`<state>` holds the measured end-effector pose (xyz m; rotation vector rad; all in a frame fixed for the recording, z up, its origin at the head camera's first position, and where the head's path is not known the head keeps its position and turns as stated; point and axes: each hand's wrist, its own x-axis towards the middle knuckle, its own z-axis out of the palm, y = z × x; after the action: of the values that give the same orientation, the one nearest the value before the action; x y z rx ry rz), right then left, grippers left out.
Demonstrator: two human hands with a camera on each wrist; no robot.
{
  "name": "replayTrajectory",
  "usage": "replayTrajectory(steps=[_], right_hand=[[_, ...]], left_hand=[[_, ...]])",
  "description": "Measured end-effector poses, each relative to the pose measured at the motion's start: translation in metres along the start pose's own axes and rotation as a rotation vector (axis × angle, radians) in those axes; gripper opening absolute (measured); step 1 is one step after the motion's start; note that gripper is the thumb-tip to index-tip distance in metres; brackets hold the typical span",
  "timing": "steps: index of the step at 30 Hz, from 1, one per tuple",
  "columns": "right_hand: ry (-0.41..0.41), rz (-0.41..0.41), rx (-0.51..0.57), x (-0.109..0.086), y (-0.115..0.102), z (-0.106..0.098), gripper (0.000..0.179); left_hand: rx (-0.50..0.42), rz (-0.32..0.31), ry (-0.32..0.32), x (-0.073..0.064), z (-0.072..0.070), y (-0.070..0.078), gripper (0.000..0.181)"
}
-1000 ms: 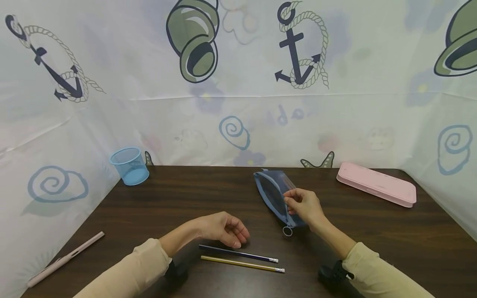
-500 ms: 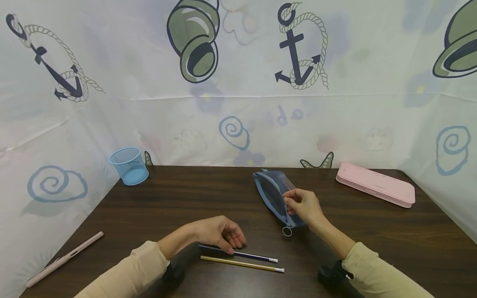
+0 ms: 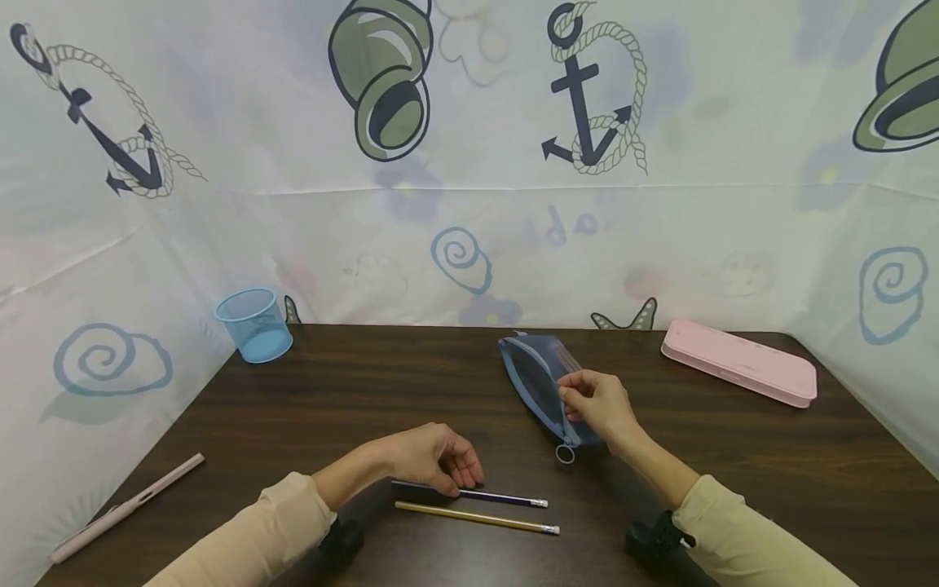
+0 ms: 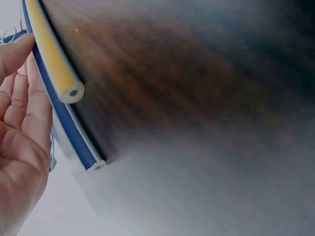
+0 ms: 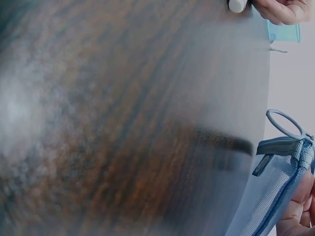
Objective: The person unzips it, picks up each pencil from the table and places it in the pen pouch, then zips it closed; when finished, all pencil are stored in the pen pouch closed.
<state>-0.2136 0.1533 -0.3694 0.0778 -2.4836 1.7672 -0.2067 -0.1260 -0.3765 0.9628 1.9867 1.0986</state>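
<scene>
My left hand (image 3: pixel 436 456) pinches a dark blue pencil (image 3: pixel 506 498) between thumb and fingers, close over the dark table. The left wrist view shows the thumb against the blue pencil's shaft (image 4: pixel 71 130) and the other fingers behind it. Nearer to me lies a gold-yellow pencil (image 3: pixel 477 517), its white eraser end to the right like the blue one's. Farther right, my right hand (image 3: pixel 601 403) grips the edge of a blue mesh zip pouch (image 3: pixel 541 349). The pouch's mouth gapes toward the left, and a ring zipper pull (image 5: pixel 284 124) hangs at its near end.
A light blue mesh cup (image 3: pixel 257 330) stands at the back left corner. A pink pencil box (image 3: pixel 741 363) lies at the back right. Along the left edge rests a slim pale pink stick-like item (image 3: pixel 128 509). Patterned white cloth (image 3: pixel 469 163) walls the table's back and sides.
My left hand has come down and slightly left onto the dark blue pencil and taken hold of it. The pencil's eraser end has shifted up and away from the yellow one. The right hand stays put.
</scene>
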Motion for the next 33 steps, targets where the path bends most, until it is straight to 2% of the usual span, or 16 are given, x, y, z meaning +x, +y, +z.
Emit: replayTrajectory(steps=[12,18,23,28,33], right_hand=[[0.000,-0.006,0.000,0.000,0.000,-0.001,0.016],[0.001,-0.008,-0.001,0.000,-0.001,0.000,0.015],[0.006,-0.008,0.000,0.000,-0.001,0.000,0.015],[0.005,-0.004,0.002,0.000,-0.001,0.001,0.016],[0.012,-0.011,0.002,0.001,0.000,0.001,0.015]], left_hand=[[0.196,0.027,0.031,0.003,0.000,0.004,0.022],[0.228,0.014,0.046,0.006,-0.005,0.005,0.022],[0.263,0.011,0.077,0.008,-0.014,0.004,0.022],[0.258,-0.029,0.105,0.012,-0.028,0.005,0.019],[0.173,-0.112,0.201,0.020,-0.036,0.008,0.018]])
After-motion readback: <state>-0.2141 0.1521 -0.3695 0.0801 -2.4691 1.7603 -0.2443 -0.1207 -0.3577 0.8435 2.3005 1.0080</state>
